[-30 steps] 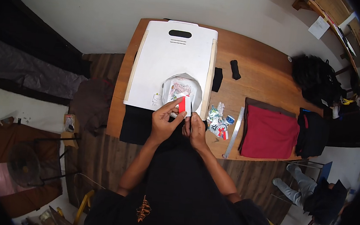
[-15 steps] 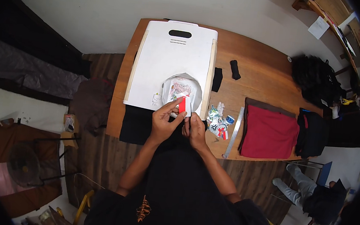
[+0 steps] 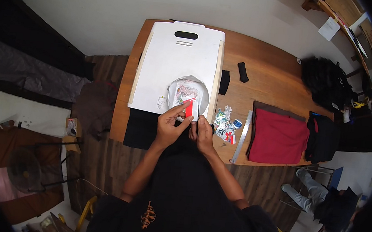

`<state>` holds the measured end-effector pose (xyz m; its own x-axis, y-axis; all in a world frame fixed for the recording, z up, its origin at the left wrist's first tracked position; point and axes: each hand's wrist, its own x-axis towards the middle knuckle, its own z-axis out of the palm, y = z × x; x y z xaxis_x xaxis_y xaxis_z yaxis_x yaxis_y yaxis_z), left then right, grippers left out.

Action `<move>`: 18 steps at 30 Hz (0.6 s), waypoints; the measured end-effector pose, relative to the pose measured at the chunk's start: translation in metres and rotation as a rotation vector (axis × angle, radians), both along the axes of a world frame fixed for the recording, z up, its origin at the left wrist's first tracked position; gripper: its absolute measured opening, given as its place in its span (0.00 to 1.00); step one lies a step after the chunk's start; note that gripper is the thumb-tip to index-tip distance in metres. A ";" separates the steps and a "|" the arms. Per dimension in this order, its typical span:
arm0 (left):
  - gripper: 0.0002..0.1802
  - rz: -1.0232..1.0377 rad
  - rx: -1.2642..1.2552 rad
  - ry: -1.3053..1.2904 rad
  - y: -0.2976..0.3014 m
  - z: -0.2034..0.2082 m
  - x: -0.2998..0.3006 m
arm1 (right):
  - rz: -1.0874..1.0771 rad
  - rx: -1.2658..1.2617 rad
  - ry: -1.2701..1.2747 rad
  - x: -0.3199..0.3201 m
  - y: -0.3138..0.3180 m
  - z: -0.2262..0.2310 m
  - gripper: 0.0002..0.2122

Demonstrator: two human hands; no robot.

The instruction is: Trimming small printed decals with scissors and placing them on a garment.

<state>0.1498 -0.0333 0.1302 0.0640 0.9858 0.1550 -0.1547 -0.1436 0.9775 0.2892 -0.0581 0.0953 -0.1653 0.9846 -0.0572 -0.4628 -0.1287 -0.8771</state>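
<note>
My left hand (image 3: 170,128) pinches a small flat red-and-white piece (image 3: 190,110), which looks like a sticker or card. Against its right edge my right hand (image 3: 203,134) is closed, and a thin dark thing shows by the fingertips, too small to name. Both hands are over the near rim of a round white bin (image 3: 204,93) set beside or into a white board (image 3: 168,61). Crumpled scraps (image 3: 186,91) in white and pink lie inside it. To the right, a loose pile of colourful stickers (image 3: 226,127) rests on the table.
On the wooden table (image 3: 269,74) are a metal ruler (image 3: 242,138), folded red cloth (image 3: 278,137), folded black cloth (image 3: 323,137) and a small black roll (image 3: 243,72). A black backpack (image 3: 326,82) stands far right. Another person (image 3: 332,208) sits at the lower right.
The red-and-white piece has tilted slightly between my fingers, and a thin dark thing now shows at its right edge. My hands have barely moved.
</note>
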 end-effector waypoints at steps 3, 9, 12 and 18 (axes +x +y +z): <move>0.28 -0.005 -0.010 0.004 0.000 0.005 0.000 | -0.006 0.002 -0.018 0.001 0.001 0.000 0.18; 0.27 -0.007 0.001 -0.001 0.002 0.003 0.001 | -0.022 -0.023 -0.043 0.002 0.006 0.004 0.19; 0.27 -0.016 -0.015 0.017 0.002 0.001 -0.001 | -0.026 -0.005 -0.043 0.004 0.009 0.013 0.19; 0.23 -0.001 -0.021 0.000 0.004 -0.012 -0.010 | -0.100 -0.012 -0.093 0.007 0.019 0.012 0.19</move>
